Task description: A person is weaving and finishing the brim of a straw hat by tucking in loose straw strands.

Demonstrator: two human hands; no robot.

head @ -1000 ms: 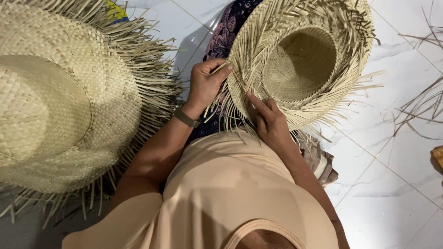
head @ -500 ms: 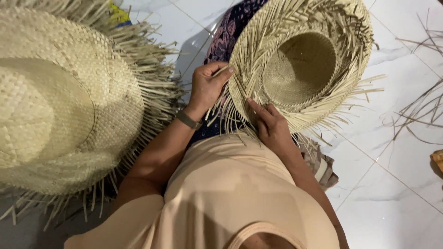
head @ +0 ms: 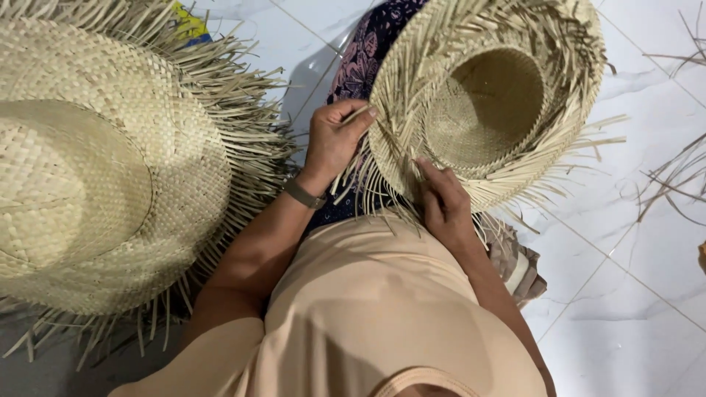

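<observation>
An unfinished woven straw hat [head: 485, 103] lies upside down on my lap, its hollow crown facing up and loose strands sticking out all round the brim. My left hand [head: 334, 140] pinches a straw strand at the brim's left edge; a dark band sits on that wrist. My right hand [head: 441, 202] presses its fingers on the near part of the brim, gripping the weave there. A peach cloth [head: 382, 316] covers my chest and fills the lower middle of the view.
A large straw hat [head: 95, 176] with a frayed fringe lies crown up on the left. White marble floor tiles [head: 632, 279] spread to the right, with loose straw strands [head: 676, 176] at the right edge. Dark patterned fabric [head: 364, 51] shows under the hat.
Both hands stay on the brim; my left hand's fingers have shifted slightly along the strand. The hat has barely moved.
</observation>
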